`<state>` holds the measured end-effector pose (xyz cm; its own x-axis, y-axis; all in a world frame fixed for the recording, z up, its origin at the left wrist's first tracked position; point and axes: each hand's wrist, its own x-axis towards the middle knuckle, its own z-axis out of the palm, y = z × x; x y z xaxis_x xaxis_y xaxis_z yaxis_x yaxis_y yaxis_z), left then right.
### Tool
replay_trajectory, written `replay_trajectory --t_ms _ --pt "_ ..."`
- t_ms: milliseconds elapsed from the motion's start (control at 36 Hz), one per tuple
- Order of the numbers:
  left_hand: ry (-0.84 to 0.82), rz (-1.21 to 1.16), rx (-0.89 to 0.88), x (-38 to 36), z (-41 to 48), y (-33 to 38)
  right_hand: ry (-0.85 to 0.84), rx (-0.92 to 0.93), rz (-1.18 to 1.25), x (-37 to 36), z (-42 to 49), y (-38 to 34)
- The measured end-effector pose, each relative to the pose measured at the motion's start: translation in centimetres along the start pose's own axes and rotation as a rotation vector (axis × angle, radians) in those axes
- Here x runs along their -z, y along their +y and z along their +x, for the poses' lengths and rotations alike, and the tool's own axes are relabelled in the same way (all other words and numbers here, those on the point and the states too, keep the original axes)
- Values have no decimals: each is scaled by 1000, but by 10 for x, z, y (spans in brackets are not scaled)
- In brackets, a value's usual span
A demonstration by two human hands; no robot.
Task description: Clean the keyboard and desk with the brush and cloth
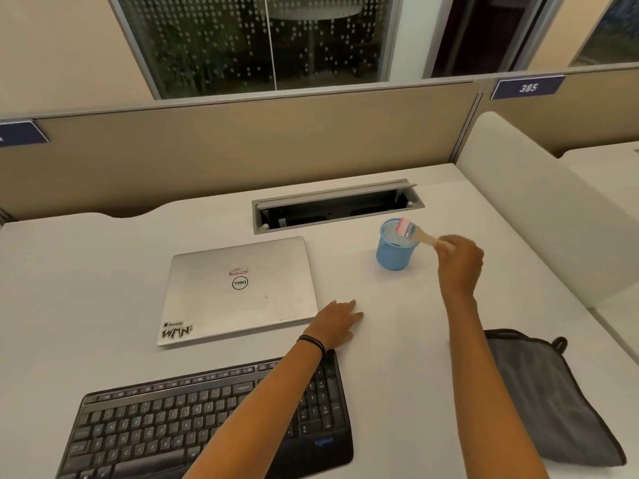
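Observation:
A black keyboard [166, 420] lies at the near left of the white desk [390, 340]. My left forearm crosses over its right end. Flat on the desk just past the keyboard rests my left hand [337, 323], fingers straight. My right hand [458, 264] grips the wooden handle of a small brush [416, 235]. The brush's bristle end hangs over the mouth of a blue mesh cup [394, 254]. A grey cloth [549, 399] lies folded at the near right, beside my right forearm.
A shut silver laptop [238, 288] lies behind the keyboard. An open cable hatch [337, 209] is set into the desk at the back. Beige partition panels close off the far side, and a white divider [539, 209] stands on the right.

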<state>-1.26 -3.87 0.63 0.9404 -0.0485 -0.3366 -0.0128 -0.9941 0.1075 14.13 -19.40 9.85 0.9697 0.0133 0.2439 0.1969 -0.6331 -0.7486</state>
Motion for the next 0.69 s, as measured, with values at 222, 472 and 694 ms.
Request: replay_trajectory --t_ms 222,472,694 --pt "25 -15 -35 0 1 -5 -146 -6 -156 -41 52 -17" --pt "67 -97 -36 1 1 -9 -292 -47 -281 -62 66 -15" --pt "99 -178 -19 2 1 -11 -204 -39 -383 -58 69 -15"
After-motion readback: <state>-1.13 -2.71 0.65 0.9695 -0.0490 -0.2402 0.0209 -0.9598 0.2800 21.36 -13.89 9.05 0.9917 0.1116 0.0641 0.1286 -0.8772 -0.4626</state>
